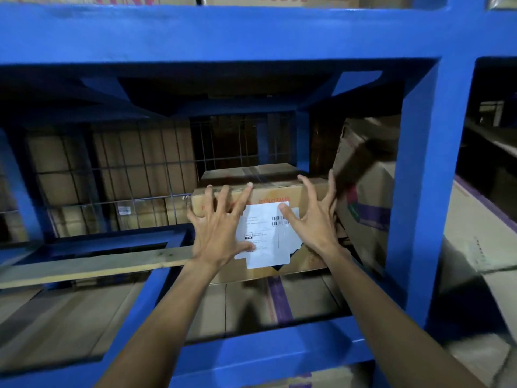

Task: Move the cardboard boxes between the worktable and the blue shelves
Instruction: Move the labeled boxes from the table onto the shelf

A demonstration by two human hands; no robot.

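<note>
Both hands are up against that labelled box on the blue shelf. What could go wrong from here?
1. The tilted box leans over the labelled box from the right, beside the right hand; shifting the labelled box may bring it down.
2. Both hands are spread flat with fingers straight, the left hand on the front face, so nothing is gripped and the box could slip.
3. The white label looks peeled at its lower edge and could tear.

Both spread hands (268, 228) press a cardboard box (305, 193) (white-labelled) on blue shelves (419, 169).

a wire mesh panel (112, 177) stands behind; a wooden plank (92, 264) lies crosswise.
</note>
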